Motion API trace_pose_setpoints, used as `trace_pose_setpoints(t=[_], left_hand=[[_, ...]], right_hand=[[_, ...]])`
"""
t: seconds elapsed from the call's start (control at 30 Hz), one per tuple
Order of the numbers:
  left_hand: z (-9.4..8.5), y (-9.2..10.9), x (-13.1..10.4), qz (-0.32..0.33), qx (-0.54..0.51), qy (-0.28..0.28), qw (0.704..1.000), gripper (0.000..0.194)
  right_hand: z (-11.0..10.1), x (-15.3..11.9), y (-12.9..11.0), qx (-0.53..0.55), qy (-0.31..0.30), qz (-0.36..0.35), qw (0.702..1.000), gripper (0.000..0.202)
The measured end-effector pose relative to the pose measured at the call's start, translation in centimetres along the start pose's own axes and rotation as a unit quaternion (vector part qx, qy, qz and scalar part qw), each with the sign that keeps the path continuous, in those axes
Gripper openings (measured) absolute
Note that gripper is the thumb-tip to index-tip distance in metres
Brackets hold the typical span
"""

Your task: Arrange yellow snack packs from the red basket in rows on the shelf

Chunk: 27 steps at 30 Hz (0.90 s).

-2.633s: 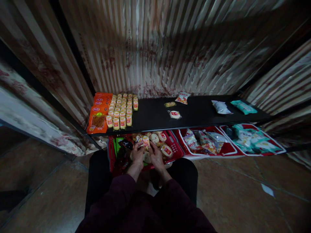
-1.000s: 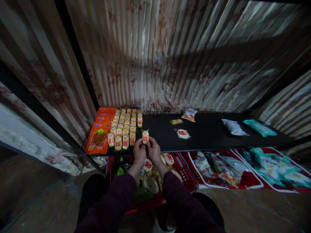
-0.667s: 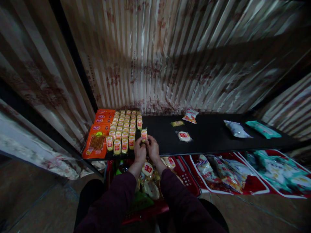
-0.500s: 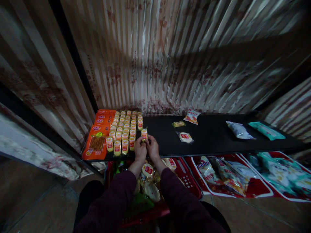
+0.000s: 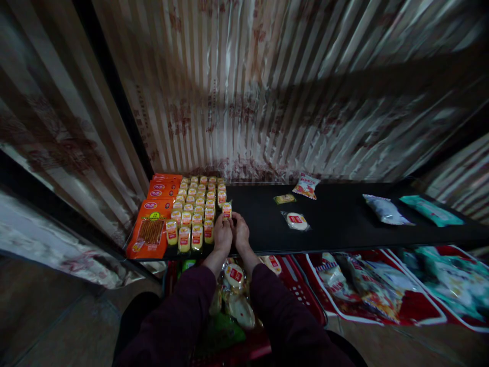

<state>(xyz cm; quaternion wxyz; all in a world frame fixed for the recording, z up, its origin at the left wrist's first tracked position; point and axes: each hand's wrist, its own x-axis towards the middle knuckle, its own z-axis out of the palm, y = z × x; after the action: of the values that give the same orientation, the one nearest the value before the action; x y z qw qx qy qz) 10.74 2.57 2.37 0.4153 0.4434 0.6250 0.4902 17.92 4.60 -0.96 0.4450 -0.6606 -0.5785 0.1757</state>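
A small yellow wrapped cake with a red label (image 5: 226, 209) stands upright at the fingertips of both my hands, over the black shelf (image 5: 255, 219). My left hand (image 5: 222, 234) pinches it from the left and my right hand (image 5: 240, 232) from the right, its fingers curled. Just left of them stand several rows of the same yellow cakes (image 5: 197, 237). Orange snack packs (image 5: 152, 229) lie overlapping at the shelf's left end. My palms hide the cake's lower part.
On the shelf to the right lie a round white cake (image 5: 296, 220), a small yellow packet (image 5: 284, 199), a red-and-white bag (image 5: 306, 186), a pale bag (image 5: 386, 209) and a teal pack (image 5: 432, 210). Red baskets (image 5: 311, 290) of packaged snacks stand below.
The view has shifted slightly, so the shelf's right part and the baskets appear a little lower and farther right. Both hands still hold the cake, now slightly closer to the rows.
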Motion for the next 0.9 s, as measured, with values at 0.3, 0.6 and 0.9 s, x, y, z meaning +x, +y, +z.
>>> trace_pose_setpoints(t=[0.3,0.6,0.9], left_hand=[[0.7,0.6,1.5,0.006,0.059,-0.007,0.998,0.036],[1.5,0.1,3.0,0.000,0.046,0.015,0.999,0.034],[2.1,0.5,3.4,-0.003,0.056,0.015,0.998,0.036]], right_hand=[[0.8,1.9,0.5,0.043,-0.022,-0.004,0.999,0.032],[1.6,3.0,0.7,0.028,-0.036,0.003,0.999,0.033],[1.9,3.4,1.0,0.007,-0.044,-0.013,0.999,0.030]])
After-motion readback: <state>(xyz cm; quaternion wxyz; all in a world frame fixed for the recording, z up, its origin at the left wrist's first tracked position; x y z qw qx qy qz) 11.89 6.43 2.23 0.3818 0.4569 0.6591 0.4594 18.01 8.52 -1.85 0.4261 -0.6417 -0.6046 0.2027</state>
